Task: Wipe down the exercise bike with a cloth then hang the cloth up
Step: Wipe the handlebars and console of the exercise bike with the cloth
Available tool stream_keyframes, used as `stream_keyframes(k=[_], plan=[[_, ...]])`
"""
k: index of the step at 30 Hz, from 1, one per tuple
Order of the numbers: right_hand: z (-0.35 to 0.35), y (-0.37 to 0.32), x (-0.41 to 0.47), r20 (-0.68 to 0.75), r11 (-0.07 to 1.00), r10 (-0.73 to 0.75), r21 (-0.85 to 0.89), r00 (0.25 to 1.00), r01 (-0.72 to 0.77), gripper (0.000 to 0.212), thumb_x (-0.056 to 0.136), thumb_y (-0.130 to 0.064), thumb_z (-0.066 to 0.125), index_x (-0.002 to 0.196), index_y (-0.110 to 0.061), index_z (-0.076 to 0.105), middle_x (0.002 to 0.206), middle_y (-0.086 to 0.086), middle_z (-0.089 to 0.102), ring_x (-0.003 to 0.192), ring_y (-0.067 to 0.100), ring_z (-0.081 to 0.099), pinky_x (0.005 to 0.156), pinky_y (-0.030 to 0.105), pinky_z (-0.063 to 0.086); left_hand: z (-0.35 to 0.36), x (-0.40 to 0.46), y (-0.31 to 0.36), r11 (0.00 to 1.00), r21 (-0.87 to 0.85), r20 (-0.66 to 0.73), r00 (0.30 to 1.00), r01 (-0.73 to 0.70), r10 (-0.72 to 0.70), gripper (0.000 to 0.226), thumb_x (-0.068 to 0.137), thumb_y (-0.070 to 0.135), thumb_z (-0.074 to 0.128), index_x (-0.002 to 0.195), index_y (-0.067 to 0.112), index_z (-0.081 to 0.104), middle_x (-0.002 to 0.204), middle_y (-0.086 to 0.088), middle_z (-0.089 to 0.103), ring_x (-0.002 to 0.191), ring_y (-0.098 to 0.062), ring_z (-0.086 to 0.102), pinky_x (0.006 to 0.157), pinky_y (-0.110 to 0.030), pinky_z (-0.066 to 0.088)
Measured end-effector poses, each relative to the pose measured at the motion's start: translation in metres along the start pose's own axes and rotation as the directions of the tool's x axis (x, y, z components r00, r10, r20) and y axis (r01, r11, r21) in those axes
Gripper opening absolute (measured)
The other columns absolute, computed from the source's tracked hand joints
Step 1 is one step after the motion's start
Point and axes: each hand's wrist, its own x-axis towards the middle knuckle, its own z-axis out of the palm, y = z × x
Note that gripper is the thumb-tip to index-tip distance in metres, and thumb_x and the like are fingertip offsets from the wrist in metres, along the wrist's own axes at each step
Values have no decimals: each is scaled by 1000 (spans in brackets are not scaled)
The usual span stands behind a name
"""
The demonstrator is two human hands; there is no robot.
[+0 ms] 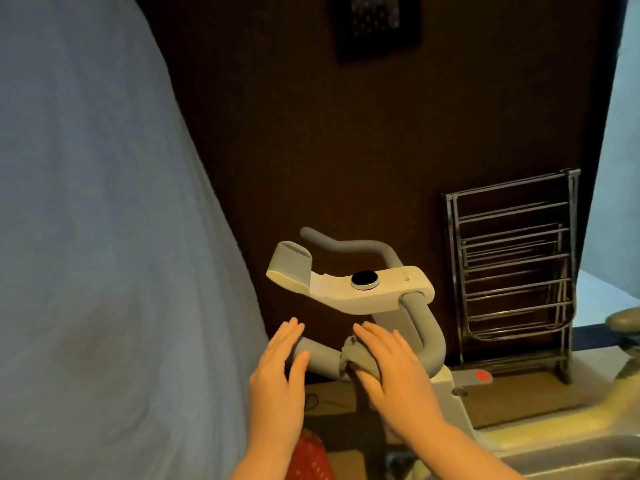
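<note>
The exercise bike's white console [377,284] with a round black dial sits at centre, with grey padded handlebars [318,356] curving around it. A small grey cloth [353,355] is wrapped on the near left handlebar. My right hand [391,372] presses flat on the cloth with straight fingers. My left hand [280,372] lies open against the end of that same handlebar, just left of the cloth, fingers straight.
A metal drying rack [512,261] leans folded against the dark wall at the right. A large pale blue sheet or curtain [104,237] fills the left. A red item [311,459] lies low under my left forearm. The bike's white frame [450,393] drops below the handlebars.
</note>
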Motion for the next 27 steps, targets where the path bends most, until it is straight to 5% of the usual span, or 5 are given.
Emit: stream_keyframes(k=[5,12,18,23,27], plan=[[21,-43,7,-90,990,21,137,996,-9,42,95,-24,57,135,-35,49,133,-18,48,122,0,46,102,16,37,-2,1,-5,973,-212,-31,995,87,-95,44,88,11,66,125,34,62,133,20,55,127,2,46,87,4,35],[18,-31,3,-31,995,96,8,995,-95,52,97,-34,52,145,-37,33,141,-18,40,122,2,45,99,16,38,-15,4,-11,993,-119,105,994,22,-10,50,97,18,54,120,60,42,138,33,41,124,18,34,114,-24,26],[37,-71,14,-102,992,-32,116,994,43,49,97,-20,55,143,-32,42,141,-16,42,127,-2,40,106,13,32,-21,7,-18,989,-140,145,987,-53,73,50,99,12,48,126,52,39,132,36,39,116,25,35,96,2,27],[36,-56,5,-145,993,40,114,989,-24,56,95,-12,56,144,-34,39,145,-15,39,126,-8,33,108,13,31,-26,13,-22,988,-127,203,972,-90,115,52,99,11,48,124,55,38,126,43,34,114,30,29,96,3,24],[51,-87,6,-165,985,23,171,986,6,51,97,-21,51,145,-33,38,147,-18,34,133,-5,30,108,11,22,-25,11,-26,980,-189,191,976,-64,100,51,99,7,47,134,43,41,136,27,45,128,9,40,95,1,31]])
